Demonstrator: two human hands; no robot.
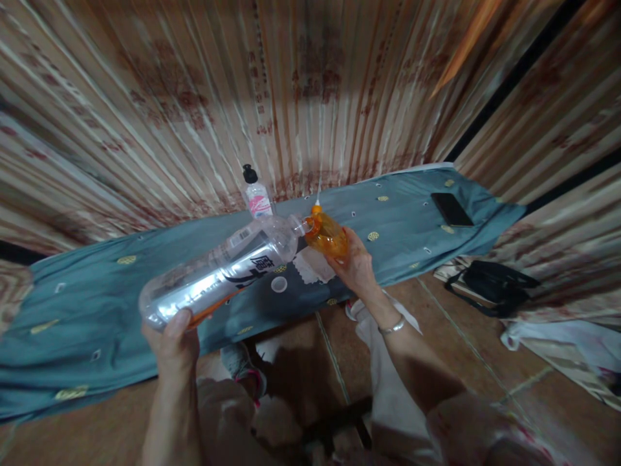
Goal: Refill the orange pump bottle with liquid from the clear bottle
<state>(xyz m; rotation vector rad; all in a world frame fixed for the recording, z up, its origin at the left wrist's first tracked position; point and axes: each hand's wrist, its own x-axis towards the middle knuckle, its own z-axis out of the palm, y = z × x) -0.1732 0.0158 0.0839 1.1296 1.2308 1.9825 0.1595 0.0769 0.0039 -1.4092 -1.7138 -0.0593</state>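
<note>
From where I stand, the big clear bottle (213, 275) is held slantwise above the counter (407, 226), its base in the person's left hand (172, 340), thumb on top, the grip closed round that end. Its neck points away from the hand, up toward the small orange bottle (332, 239). That one sits in the right hand (356, 265), fingers wrapped about its lower end and hiding part of it. The two mouths meet or nearly so; I can't tell if they touch. Behind them stands a pump bottle (259, 200) with a black top, its foot screened by the big bottle. Below lie a small round cap (279, 285) and a pale scrap of paper (313, 265). A phone (451, 210) rests well off to the right; a black bag (495, 285) is beyond the counter's edge.
</note>
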